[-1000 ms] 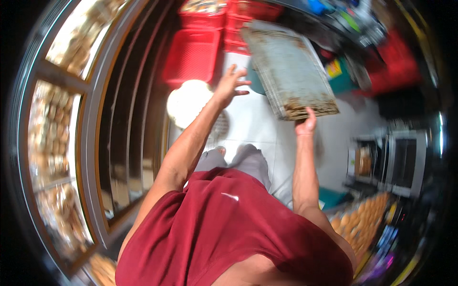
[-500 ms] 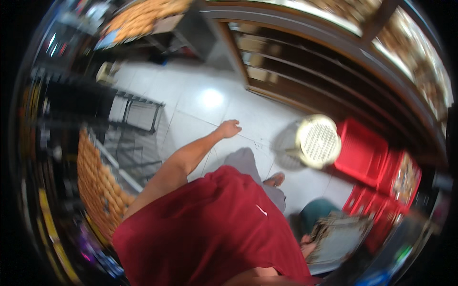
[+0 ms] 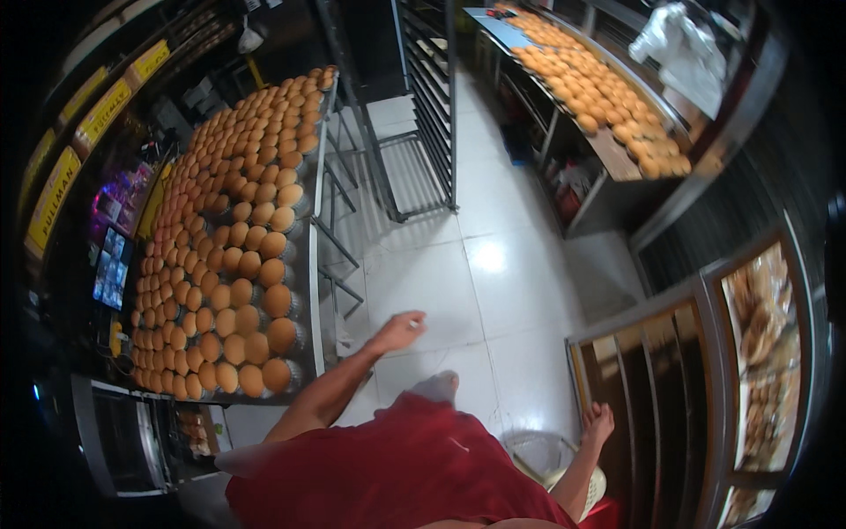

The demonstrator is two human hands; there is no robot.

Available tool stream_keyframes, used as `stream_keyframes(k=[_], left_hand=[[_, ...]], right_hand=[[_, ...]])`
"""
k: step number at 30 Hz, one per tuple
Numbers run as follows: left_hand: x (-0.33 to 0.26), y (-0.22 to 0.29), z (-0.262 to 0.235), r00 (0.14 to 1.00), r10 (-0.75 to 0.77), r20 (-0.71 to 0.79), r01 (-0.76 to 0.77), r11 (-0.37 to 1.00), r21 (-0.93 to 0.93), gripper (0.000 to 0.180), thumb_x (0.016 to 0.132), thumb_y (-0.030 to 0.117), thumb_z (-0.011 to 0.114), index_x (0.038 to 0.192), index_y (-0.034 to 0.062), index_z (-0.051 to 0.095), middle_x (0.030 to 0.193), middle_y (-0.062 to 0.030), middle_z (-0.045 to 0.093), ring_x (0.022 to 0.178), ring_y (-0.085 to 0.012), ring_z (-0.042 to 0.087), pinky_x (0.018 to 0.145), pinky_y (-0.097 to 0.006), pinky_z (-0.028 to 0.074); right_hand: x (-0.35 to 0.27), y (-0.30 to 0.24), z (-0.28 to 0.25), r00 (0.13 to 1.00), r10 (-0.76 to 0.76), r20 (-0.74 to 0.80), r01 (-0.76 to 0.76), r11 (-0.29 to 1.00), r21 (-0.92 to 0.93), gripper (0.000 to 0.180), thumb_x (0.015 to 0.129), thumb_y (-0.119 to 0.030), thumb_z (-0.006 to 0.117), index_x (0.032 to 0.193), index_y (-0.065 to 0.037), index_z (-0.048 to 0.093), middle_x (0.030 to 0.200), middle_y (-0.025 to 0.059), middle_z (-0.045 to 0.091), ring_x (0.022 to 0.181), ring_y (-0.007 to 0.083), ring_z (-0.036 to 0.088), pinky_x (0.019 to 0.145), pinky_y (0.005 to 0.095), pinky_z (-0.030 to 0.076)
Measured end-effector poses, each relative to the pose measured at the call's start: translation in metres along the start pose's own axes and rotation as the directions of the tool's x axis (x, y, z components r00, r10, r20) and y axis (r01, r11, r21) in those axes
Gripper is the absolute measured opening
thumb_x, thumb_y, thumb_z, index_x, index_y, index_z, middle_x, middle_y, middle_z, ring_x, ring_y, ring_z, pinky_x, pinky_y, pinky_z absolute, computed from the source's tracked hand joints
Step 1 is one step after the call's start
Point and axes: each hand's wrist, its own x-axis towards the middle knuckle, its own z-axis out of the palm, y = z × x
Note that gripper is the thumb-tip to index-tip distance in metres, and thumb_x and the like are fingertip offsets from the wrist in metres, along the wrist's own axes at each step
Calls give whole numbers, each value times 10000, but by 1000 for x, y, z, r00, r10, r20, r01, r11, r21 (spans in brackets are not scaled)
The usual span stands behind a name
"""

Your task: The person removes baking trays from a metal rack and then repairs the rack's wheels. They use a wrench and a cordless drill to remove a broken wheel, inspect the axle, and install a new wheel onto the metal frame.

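Observation:
My left hand [image 3: 401, 331] hangs over the white tiled floor, near the corner of a table filled with rows of round golden-brown buns [image 3: 251, 264]. Its fingers are loosely curved with a small pale gap between them, and I see nothing held. On the other side, my right hand [image 3: 598, 425] is beside the front of a wooden shelf cabinet [image 3: 648, 397]. Its fingers are bent but apart, with nothing in them. Neither hand appears to touch anything. Under my right forearm, a cream plastic stool [image 3: 595, 485] is partly hidden.
Ahead stands a tall dark rack [image 3: 432, 141] with a floor-level frame. At the far right, a counter [image 3: 617, 152] carries more buns. A glass display [image 3: 762, 353] of packaged bread is at right. A small screen [image 3: 112, 269] glows beyond the left table's edge.
My view has turned, bringing the left bun table and rack more fully into sight. The stool and red crates have shifted toward the lower edge. My right hand now shows beside the cabinet.

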Motion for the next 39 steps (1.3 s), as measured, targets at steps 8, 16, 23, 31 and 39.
stream_keyframes(k=[8,16,23,31,39], left_hand=[[157,95,-236,835,-16,-550,-154,953,-262,334,986,226,621,1249,20,615,1057,-46,673,887,-110,643,758,-286,525],[345,175,-415,620,3,-785,-358,891,-280,634,996,549,474,1367,36,505,1225,-108,619,1071,-224,640,918,-355,503],[539,189,-515,415,134,-900,-496,863,-101,778,1008,633,319,1484,19,369,1466,-177,420,1340,-271,429,1117,-408,343],[645,109,-532,277,55,-959,-589,799,-124,659,1018,625,312,934,5,519,744,-66,576,633,-149,584,658,-296,489],[633,91,-559,415,130,-900,-651,734,-194,770,949,759,303,871,25,518,676,-47,489,634,-159,475,592,-281,410]], right_hand=[[-41,-135,489,673,-119,730,393,894,-216,538,998,-431,563,1318,0,526,1127,168,664,927,255,669,829,375,558],[-7,-218,877,379,-272,885,500,865,52,508,999,-543,504,1127,-68,627,968,54,674,822,174,643,726,315,510],[19,-237,1151,187,-367,911,621,763,179,742,974,-666,431,1384,-52,503,1306,91,548,1206,193,517,1061,366,361],[33,-184,1229,51,-331,942,401,871,284,1021,781,-875,472,1405,-69,426,1168,105,576,910,201,587,697,348,505],[55,-160,1242,44,-281,959,395,886,241,734,885,-769,477,1111,-75,549,832,75,593,645,155,564,622,299,476]])
